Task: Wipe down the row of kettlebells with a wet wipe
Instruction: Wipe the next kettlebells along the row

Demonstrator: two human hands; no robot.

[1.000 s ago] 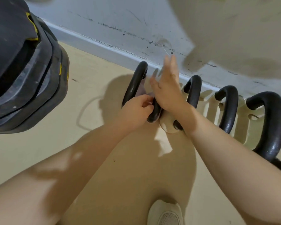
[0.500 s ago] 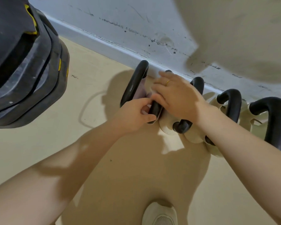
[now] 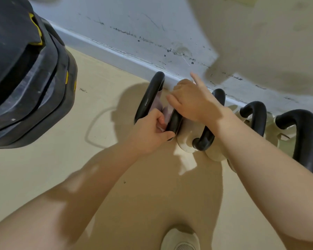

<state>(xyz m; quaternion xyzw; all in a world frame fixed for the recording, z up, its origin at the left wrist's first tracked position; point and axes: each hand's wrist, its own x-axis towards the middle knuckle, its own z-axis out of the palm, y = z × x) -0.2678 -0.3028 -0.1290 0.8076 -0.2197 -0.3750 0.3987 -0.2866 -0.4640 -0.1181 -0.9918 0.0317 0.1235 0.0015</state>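
We judge wiping underway at the row's left end: left hand (image 3: 150, 131) pinches the wet wipe (image 3: 167, 112) against a black handle (image 3: 173, 121). Right hand (image 3: 193, 103) rests on that kettlebell, fingers loosely bent, one extended. Next: work rightward along the row.

Cream kettlebells (image 3: 185, 141) – black handles (upright) – rowed along the wall.

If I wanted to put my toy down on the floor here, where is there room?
Bare floor lies between the stacked black weight plates and the first kettlebell handle, and nearer, left of the shoe. It is crowded along the wall, where the kettlebells stand packed and the left hand and right hand work.
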